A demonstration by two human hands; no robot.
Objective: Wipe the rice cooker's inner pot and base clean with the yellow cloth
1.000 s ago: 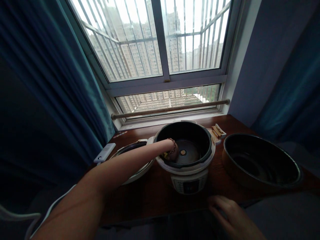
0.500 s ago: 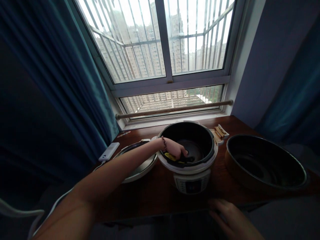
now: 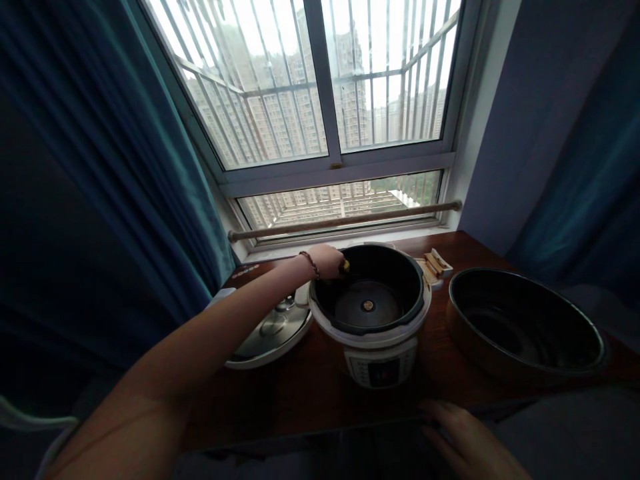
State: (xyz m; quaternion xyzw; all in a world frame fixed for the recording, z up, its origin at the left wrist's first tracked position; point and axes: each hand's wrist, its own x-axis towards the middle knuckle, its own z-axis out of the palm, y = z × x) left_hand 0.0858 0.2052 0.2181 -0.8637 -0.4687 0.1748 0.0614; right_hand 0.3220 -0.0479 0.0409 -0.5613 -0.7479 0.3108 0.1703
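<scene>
An electric pressure cooker [image 3: 383, 357] stands uncovered on the table, its dark inside facing up and a small round brown piece [image 3: 368, 305] at the centre of the floor. My left hand [image 3: 330, 261] is closed at the cooker's far-left rim, around a small yellow-and-black item [image 3: 345, 265]; the fingers hide most of it and I cannot tell its kind. Below the cooker, by the table's front edge, my right hand [image 3: 457, 430] has its fingers stretched out and holds nothing.
Left of the cooker lies its round lid [image 3: 273, 330], partly under my forearm. A large dark pot [image 3: 525, 327] stands at the right of the wooden table [image 3: 310, 400]. Behind are the window and its rail [image 3: 345, 223]; blue curtains [image 3: 165, 147] hang at the side.
My left hand has moved up and left, from low inside the cooker to its far-left rim, with the yellow-and-black item. The brown round piece now shows fully. My right hand stays put.
</scene>
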